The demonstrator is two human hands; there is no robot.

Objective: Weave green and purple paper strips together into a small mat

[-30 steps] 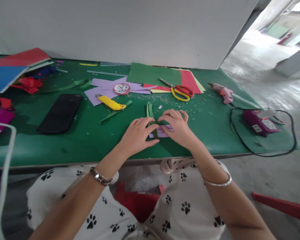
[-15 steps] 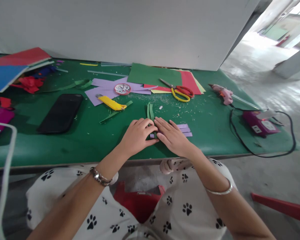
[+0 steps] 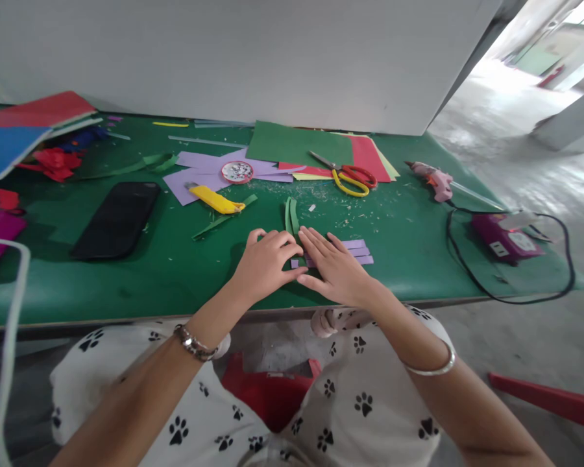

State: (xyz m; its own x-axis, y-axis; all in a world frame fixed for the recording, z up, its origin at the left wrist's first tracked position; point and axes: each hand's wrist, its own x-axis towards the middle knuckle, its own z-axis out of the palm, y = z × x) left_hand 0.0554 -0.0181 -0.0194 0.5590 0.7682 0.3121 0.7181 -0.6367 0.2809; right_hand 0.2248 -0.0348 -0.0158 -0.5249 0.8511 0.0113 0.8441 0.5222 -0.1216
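Note:
Purple paper strips (image 3: 357,252) lie side by side on the green tabletop, crossed by upright green paper strips (image 3: 291,216). My right hand (image 3: 335,267) rests flat over the crossing, fingers stretched out and thumb apart, and hides most of it. From the other side, my left hand (image 3: 266,264) has its fingers bent, with fingertips and thumb on the strips around a small purple end (image 3: 294,264). Behind my left hand are a yellow box cutter (image 3: 217,199) and a loose green strip (image 3: 248,202).
Scissors (image 3: 353,179) lie on coloured paper sheets (image 3: 302,143) at the back. A pink glue gun (image 3: 435,180) and a corded purple power socket (image 3: 506,237) sit on the right. To the left are a black phone (image 3: 117,220) and red crepe paper (image 3: 56,163).
My left hand has shifted slightly left, its index finger lifting into a bend. My right thumb has slid a little left and down, while the strips stay about where they were.

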